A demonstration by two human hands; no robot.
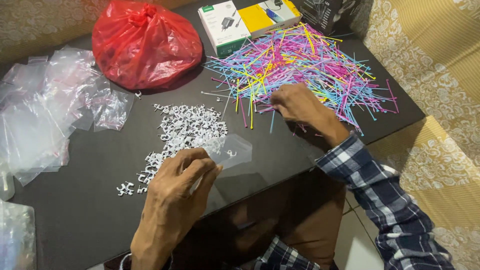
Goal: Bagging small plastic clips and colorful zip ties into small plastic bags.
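My left hand point(175, 192) pinches a small clear plastic bag point(231, 150) above the table's near edge; a white clip shows inside it. Just beyond lies a spread of several small white cable clips point(182, 127). My right hand point(299, 104) rests knuckles up on the near side of a wide heap of colourful cable ties point(305, 62), its fingers curled down among the ties. What the fingers hold is hidden.
The dark table point(90, 200) carries a knotted red plastic bag point(145, 42) at the back, a pile of clear small bags point(45, 110) on the left, and white point(220, 25) and yellow point(265, 15) boxes at the far edge. A patterned sofa point(440, 75) borders the right.
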